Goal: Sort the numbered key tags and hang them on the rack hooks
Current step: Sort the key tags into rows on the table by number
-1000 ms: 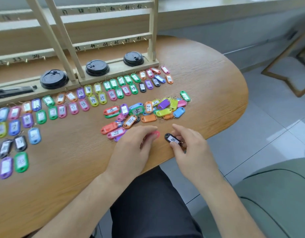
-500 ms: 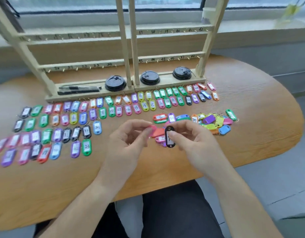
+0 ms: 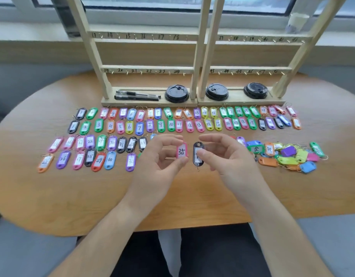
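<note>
Head view: left hand (image 3: pixel 158 156) pinches a pink key tag (image 3: pixel 182 152) marked 35; at its 3 o'clock, just apart, right hand (image 3: pixel 224 154) pinches a black key tag (image 3: pixel 198 154), both lifted above the wooden table (image 3: pixel 72 196), other fingers loosely spread.

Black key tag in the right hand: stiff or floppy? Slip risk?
Probably stiff: the black key tag holds a flat oval shape, pinched by the right hand. Likely light: that pinch alone holds it upright. Its smooth plastic shell may slip; the small ring hanging below could swing.
</note>
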